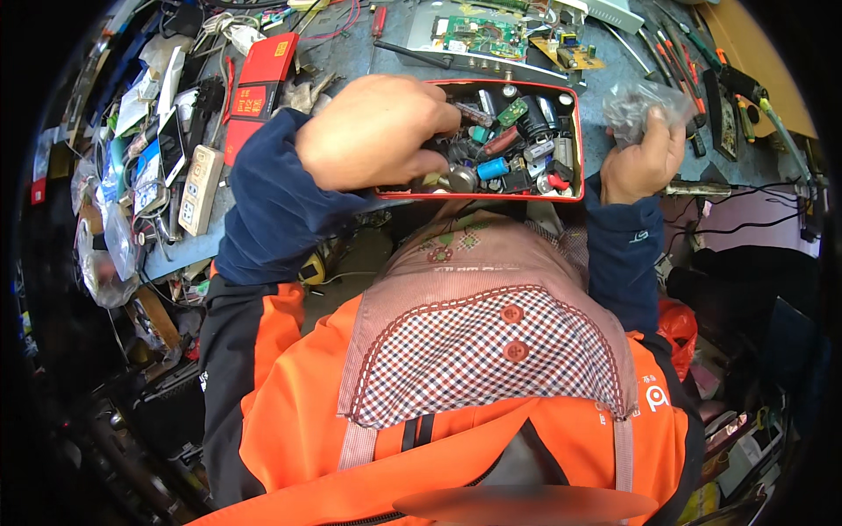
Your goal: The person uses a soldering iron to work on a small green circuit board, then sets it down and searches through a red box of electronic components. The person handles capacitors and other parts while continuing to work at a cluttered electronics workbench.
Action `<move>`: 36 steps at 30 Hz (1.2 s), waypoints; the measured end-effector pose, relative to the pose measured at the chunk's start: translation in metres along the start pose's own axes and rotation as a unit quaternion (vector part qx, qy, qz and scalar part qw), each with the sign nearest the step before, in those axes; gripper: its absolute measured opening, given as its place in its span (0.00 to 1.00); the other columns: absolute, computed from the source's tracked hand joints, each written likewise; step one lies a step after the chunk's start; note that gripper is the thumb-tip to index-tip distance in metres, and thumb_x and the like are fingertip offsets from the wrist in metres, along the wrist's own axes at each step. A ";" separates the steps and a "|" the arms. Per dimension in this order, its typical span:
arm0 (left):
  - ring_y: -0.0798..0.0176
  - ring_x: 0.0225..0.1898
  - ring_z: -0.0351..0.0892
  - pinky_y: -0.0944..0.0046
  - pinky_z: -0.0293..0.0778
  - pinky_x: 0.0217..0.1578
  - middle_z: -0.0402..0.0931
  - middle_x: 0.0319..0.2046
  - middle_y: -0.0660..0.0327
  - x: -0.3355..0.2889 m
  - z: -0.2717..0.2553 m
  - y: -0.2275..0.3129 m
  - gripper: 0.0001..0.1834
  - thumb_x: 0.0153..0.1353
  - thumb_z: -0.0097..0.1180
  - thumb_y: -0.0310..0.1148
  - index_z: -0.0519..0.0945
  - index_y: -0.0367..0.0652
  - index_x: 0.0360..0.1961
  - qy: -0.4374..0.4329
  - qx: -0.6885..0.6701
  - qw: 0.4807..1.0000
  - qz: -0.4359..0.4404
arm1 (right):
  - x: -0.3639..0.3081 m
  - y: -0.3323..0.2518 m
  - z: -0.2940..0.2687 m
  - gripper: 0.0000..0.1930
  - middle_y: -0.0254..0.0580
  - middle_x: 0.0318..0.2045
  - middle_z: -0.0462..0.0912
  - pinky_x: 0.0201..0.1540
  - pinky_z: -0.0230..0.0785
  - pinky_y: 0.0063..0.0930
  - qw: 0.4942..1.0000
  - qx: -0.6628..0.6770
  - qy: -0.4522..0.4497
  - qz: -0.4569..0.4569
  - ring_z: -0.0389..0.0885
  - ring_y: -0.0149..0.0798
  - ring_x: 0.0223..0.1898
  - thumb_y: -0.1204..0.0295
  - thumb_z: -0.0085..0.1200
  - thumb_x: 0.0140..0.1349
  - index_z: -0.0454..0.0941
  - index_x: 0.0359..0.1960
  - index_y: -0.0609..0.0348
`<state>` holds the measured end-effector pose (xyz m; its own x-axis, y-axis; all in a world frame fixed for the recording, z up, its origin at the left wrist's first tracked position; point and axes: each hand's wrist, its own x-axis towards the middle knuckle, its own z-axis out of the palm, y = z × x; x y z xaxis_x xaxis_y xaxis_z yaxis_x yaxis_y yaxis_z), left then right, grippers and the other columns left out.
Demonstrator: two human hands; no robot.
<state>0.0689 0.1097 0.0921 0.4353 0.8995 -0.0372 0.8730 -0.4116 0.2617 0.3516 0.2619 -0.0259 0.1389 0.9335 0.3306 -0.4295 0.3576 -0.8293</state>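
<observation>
A red-rimmed rectangular tin (580,158) full of loose electronic parts sits at the bench's near edge. My left hand (377,131) reaches over its left end; the bent fingers and thumb are apart, with nothing visible held between them, though some fingertips are hidden. Close to them lie a small green circuit board (513,111), a blue cylindrical capacitor (493,168) and a round metal part (461,179). To the right of the tin, my right hand (645,162) grips a crumpled clear plastic bag (645,107) between thumb and fingers. What the bag contains is not clear.
Behind the tin stands an opened metal case with a green circuit board (482,37). Screwdrivers and pliers (684,66) lie at the far right. Red boxes (266,60), a beige power strip (201,190) and cluttered parts crowd the left. Black cables (745,223) hang at the right.
</observation>
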 end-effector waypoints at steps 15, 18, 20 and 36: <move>0.43 0.42 0.89 0.44 0.84 0.42 0.86 0.36 0.52 0.000 -0.003 0.000 0.12 0.55 0.67 0.32 0.87 0.42 0.41 0.016 0.052 0.998 0.005 | 0.010 0.001 0.002 0.10 0.41 0.38 0.89 0.31 0.78 0.28 0.998 -0.058 -0.004 0.033 0.85 0.32 0.31 0.73 0.54 0.76 0.84 0.49 0.66; 0.42 0.42 0.88 0.43 0.84 0.42 0.85 0.37 0.53 -0.002 -0.015 -0.010 0.12 0.54 0.65 0.30 0.87 0.41 0.40 0.023 0.051 0.998 0.010 | 0.011 0.001 0.000 0.10 0.41 0.38 0.89 0.30 0.77 0.29 0.997 -0.068 -0.002 0.031 0.85 0.32 0.30 0.73 0.54 0.77 0.84 0.49 0.66; 0.41 0.43 0.88 0.43 0.84 0.43 0.85 0.37 0.53 -0.005 -0.021 -0.013 0.12 0.53 0.64 0.29 0.87 0.41 0.40 0.016 0.056 0.998 0.000 | 0.011 0.000 0.002 0.10 0.41 0.38 0.89 0.30 0.77 0.29 0.997 -0.065 -0.003 0.032 0.85 0.32 0.30 0.73 0.54 0.77 0.83 0.49 0.67; 0.42 0.39 0.87 0.43 0.83 0.41 0.83 0.33 0.53 -0.002 -0.007 -0.010 0.10 0.57 0.67 0.38 0.90 0.42 0.30 0.018 -0.017 0.999 0.035 | 0.013 0.006 0.000 0.10 0.37 0.39 0.89 0.35 0.77 0.26 0.998 -0.048 -0.008 0.042 0.84 0.30 0.34 0.73 0.55 0.76 0.84 0.50 0.66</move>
<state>0.0579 0.1134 0.0964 0.4861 0.8737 0.0177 0.8326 -0.4692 0.2942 0.3511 0.2760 -0.0267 0.0918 0.9597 0.2655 -0.3515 0.2807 -0.8931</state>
